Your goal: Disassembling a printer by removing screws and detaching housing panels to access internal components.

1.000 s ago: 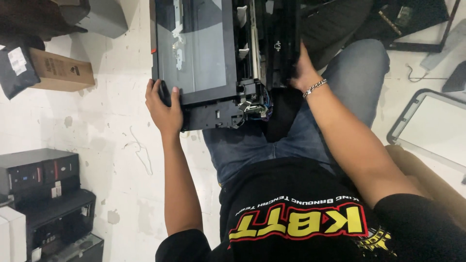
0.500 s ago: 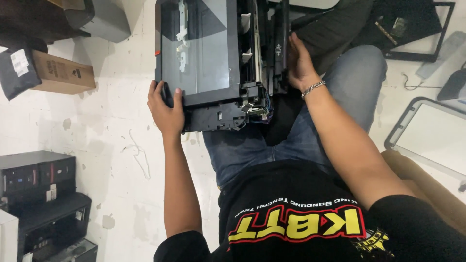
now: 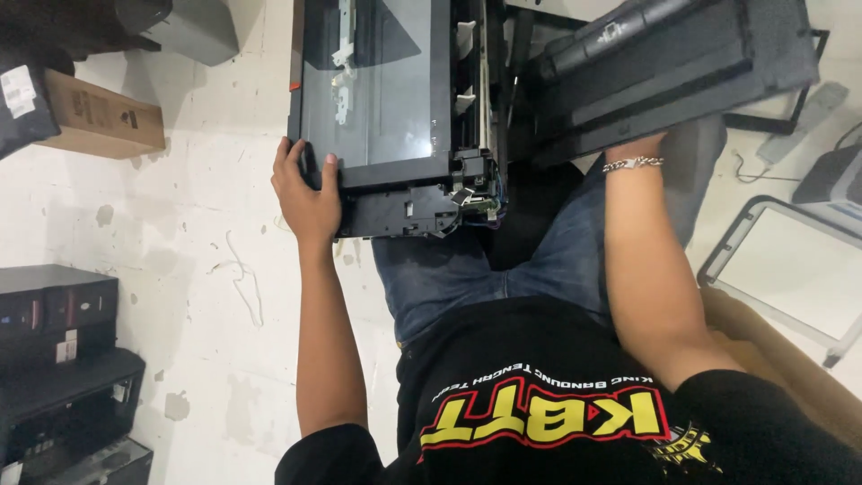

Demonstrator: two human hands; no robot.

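While the person sits on the pale floor (image 3: 180,269), the scene reads:
Printer: black flatbed printer with glass scanner bed (image 3: 386,108) on the lap, casing open, innards bared.
Left hand (image 3: 307,193): grip closed on its near-left corner.
Right hand: hidden under the raised dark lid panel (image 3: 664,63); grip cannot be told.
Packages: brown cardboard box (image 3: 103,117), floor's upper left; white-labelled black units (image 3: 58,314), left edge.

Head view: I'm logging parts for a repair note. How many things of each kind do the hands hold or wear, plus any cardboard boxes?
Open printer, left hand gripping its corner: 1
Black cover panel, hiding the right hand: 1
Bracelet on the right wrist: 1
Cardboard box: 1
Total: 4
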